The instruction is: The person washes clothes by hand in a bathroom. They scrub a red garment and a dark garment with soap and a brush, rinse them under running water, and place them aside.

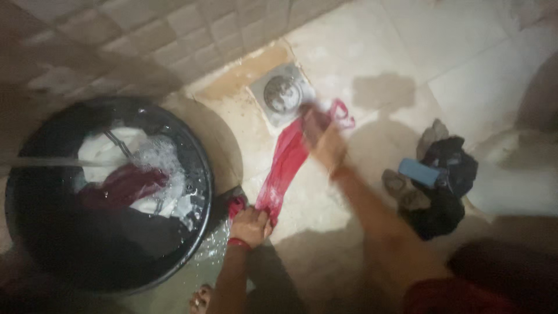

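One red cloth (285, 166), wet and stretched out on the pale floor (465, 75) in the middle of the frame, long axis running from lower left up to upper right, toward one round metal drain (283, 93). Left hand (251, 227) at the lower end of the cloth, fingers closed down on the bunched fabric there, pressing it to the floor. Right hand (324, 139) at the upper end, blurred by motion, fingers apparently clamped on the cloth near its top edge; exact grip hard to tell. Both hands thus on the same piece, one at each end, with the cloth lying between them along its length; left hand nearer to the camera, right hand nearer to the drain. At the left of the frame, one black tub (35, 232) with water, foam and several white and dark red garments inside. At the right, one dark heap of clothes (444, 192) with one blue bar-shaped thing (419, 172) lying on top of it.
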